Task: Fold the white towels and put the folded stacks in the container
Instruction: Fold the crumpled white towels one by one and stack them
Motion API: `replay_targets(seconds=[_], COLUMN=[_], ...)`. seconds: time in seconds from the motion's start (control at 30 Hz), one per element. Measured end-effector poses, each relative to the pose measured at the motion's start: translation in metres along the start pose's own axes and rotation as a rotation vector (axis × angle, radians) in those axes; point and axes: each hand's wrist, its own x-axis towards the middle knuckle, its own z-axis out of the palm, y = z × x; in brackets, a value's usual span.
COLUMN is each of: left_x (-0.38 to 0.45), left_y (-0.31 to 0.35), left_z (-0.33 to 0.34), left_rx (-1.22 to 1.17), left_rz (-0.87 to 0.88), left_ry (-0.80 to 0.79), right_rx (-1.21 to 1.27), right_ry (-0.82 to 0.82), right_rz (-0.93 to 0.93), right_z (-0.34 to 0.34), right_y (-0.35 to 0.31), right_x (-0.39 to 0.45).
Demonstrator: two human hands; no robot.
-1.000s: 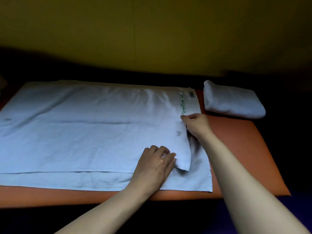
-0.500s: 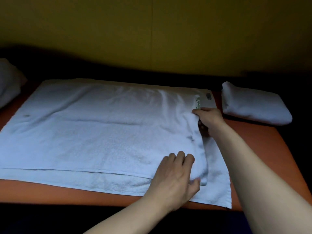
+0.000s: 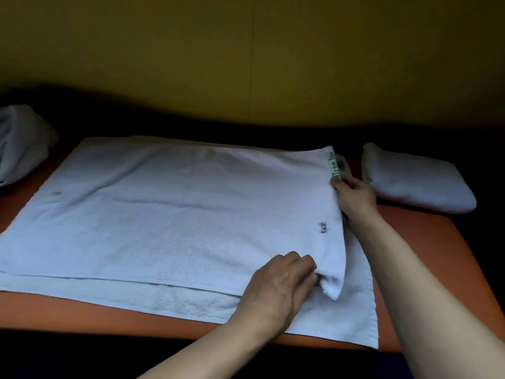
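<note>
A large white towel (image 3: 177, 214) lies folded once on the orange table (image 3: 426, 242), its upper layer set back from the lower layer's near and right edges. My left hand (image 3: 281, 288) grips the near right corner of the upper layer, which is lifted into a point. My right hand (image 3: 355, 198) pinches the upper layer's right edge just below green lettering. A folded white towel (image 3: 418, 179) lies at the back right of the table.
A crumpled white towel (image 3: 19, 143) sits at the far left edge. A yellow wall (image 3: 246, 56) rises behind the table, with dark shadow along its base. No container is in view.
Both hands have carried the upper layer's right edge further right over the lower layer. The near corner is now lifted. The view has shifted left, showing the crumpled towel.
</note>
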Motion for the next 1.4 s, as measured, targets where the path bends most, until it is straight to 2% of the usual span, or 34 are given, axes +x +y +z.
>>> replay_targets(seconds=[0.1,0.23,0.43,0.53,0.6,0.73,0.87,0.97,1.13,1.27,1.4], left_x=[-0.005,-0.003,-0.013,-0.031,-0.044,-0.065,-0.094,-0.117,-0.141,-0.156,-0.172], left_y=[0.018,0.050,0.102,0.111,0.107,0.065,0.014,-0.026,-0.090,-0.137,-0.180], left_z=[-0.014,-0.033,-0.076,-0.096,-0.106,-0.118,-0.148,-0.174,-0.222,-0.249,-0.262], left_rx=[-0.154,-0.292,-0.515,-0.552,-0.510,-0.435,-0.465,-0.447,-0.378,-0.415,-0.332], left_rz=[-0.003,-0.048,-0.121,-0.196,-0.282,-0.377,-0.307,-0.371,-0.568,-0.729,-0.780], left_ry=[0.052,0.033,-0.015,-0.090,-0.109,0.131,0.373,0.520,0.549,0.546,0.591], right_rx=[0.053,0.116,0.175,0.152,0.159,0.249,0.262,0.278,0.292,0.263,0.205], right_ry=[0.012,0.037,-0.008,-0.118,-0.113,-0.121,-0.169,-0.194,-0.290,-0.372,-0.430], right_rz=[-0.017,-0.001,0.206,0.236,0.235,0.195,0.201,0.167,0.145,0.141,0.121], right_z=[-0.007,-0.024,-0.051,-0.045,-0.035,0.003,0.059,0.109,0.201,0.272,0.329], right_y=[-0.016,-0.043,-0.083,-0.094,-0.099,-0.116,-0.133,-0.147,-0.167,-0.173,-0.170], right_x=[-0.009,-0.029,-0.051,-0.064,-0.071,-0.087,-0.104,-0.118,-0.142,-0.159,-0.168])
